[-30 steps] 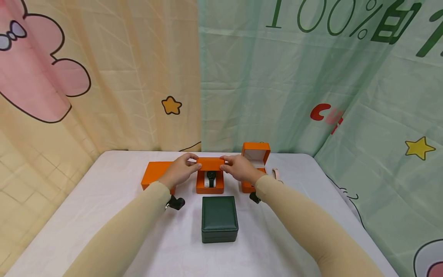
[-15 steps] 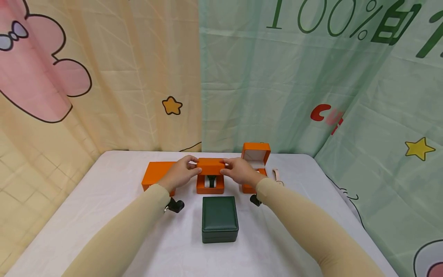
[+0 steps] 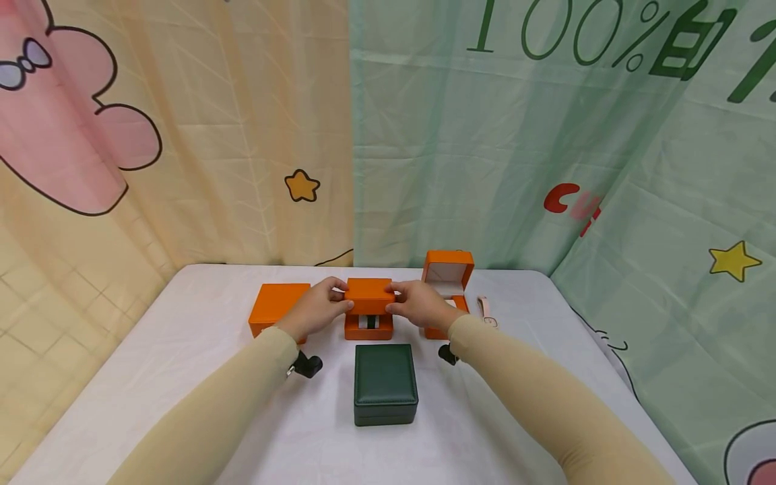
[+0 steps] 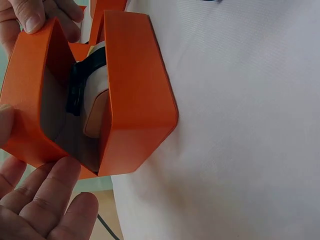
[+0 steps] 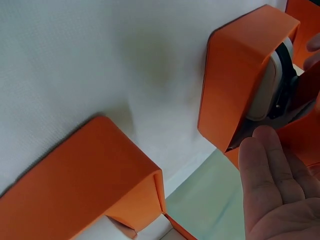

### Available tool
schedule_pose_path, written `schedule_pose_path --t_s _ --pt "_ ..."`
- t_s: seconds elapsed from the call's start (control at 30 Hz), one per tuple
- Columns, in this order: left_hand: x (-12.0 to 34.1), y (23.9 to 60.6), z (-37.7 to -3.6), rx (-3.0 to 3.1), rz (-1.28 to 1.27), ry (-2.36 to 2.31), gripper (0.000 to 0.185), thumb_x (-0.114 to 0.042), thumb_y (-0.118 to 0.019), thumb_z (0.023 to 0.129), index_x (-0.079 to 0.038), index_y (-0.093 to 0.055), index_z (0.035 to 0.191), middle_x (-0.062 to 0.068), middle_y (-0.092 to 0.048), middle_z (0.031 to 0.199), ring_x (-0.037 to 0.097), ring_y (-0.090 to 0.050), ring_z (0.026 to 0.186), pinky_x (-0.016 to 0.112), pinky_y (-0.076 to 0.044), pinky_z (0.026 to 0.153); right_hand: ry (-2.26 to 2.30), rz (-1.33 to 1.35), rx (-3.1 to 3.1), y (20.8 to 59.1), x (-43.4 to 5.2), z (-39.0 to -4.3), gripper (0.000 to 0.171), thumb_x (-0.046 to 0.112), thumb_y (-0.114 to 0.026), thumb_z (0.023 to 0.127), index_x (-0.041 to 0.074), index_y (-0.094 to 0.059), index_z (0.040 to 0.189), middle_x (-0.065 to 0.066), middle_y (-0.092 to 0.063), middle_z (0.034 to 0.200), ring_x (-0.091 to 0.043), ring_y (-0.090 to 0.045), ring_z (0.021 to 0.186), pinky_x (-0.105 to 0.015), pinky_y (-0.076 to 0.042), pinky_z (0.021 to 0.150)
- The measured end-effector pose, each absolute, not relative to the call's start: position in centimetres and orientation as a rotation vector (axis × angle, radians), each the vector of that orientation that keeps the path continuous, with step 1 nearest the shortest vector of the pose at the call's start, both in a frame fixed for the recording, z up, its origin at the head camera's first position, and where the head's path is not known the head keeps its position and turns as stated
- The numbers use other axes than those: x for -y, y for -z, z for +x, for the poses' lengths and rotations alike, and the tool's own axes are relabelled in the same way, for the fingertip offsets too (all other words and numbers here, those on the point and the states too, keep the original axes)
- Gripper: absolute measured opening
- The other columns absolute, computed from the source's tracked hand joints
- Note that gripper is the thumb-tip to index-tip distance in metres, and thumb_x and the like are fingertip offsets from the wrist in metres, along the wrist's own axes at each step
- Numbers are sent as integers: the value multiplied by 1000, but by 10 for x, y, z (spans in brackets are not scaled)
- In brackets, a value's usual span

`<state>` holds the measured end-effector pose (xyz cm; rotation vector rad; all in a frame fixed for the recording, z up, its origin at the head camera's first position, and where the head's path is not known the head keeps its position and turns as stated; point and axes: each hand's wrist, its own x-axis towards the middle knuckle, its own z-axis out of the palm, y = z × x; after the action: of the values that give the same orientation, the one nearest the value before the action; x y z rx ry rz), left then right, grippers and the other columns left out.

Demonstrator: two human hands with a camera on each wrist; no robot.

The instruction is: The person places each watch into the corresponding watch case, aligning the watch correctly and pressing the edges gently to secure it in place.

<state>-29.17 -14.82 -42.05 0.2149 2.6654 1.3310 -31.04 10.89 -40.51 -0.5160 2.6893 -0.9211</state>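
Orange watch box, lid pinched by both hands, sits between 2 orange boxes, behind green box.

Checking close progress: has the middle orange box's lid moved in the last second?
Yes. The lid has swung down toward its base; against the green box, the gap showing the black watch has narrowed. Both the left hand and right hand grip it.

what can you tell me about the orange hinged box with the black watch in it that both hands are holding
The square orange hinged box sits mid-table behind a dark green closed box. It looks like smooth card or leatherette with rounded corners. Its lid is lowered almost onto the base, leaving a gap. Inside, a black watch wraps a pale cushion. The left hand and right hand pinch the lid's two sides.
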Motion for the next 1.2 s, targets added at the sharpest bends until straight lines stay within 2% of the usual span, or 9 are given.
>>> schedule_pose_path --t_s 0.17,0.33,0.47,0.73,0.93,1.2 --pt "148 422 -288 -2653 212 -1339 41 -27 -73 100 -11 -58 135 14 -70 129 29 -67 116 46 -55 104 901 -499 -2692 406 -107 -309 47 29 -75 99 20 -64 144 -7 -67 144 -21 -67 129 -41 -57 105" --pt "146 423 -283 -2660 231 -1283 43 -24 -74 99 -11 -58 137 13 -69 132 29 -66 121 48 -53 109 828 -518 -2711 409 -108 -306 43 26 -77 97 19 -68 139 -6 -71 135 -21 -70 114 -39 -60 97" --pt "143 424 -280 -2704 266 -1178 46 -21 -75 98 -10 -59 139 13 -69 134 28 -66 123 48 -52 111 753 -568 -2730 414 -108 -305 41 25 -78 97 18 -70 136 -4 -74 128 -19 -68 106 -38 -59 98" --pt "139 425 -277 -2768 310 -1032 42 -17 -74 99 -3 -63 137 13 -70 132 26 -67 117 45 -54 109 644 -606 -2773 419 -103 -300 45 23 -75 99 16 -67 143 -6 -71 137 -20 -69 116 -40 -56 106" --pt "137 423 -275 -2794 294 -933 44 -21 -72 101 -5 -62 141 13 -69 135 28 -66 120 48 -53 111 617 -646 -2780 422 -105 -299 48 24 -73 101 15 -63 147 -8 -70 140 -22 -68 124 -41 -55 108" --pt "135 421 -273 -2811 300 -883 45 -22 -71 102 -6 -61 142 13 -68 136 28 -65 119 49 -52 111 605 -682 -2787 423 -108 -297 50 24 -70 102 14 -60 150 -10 -69 141 -23 -67 125 -42 -53 110"
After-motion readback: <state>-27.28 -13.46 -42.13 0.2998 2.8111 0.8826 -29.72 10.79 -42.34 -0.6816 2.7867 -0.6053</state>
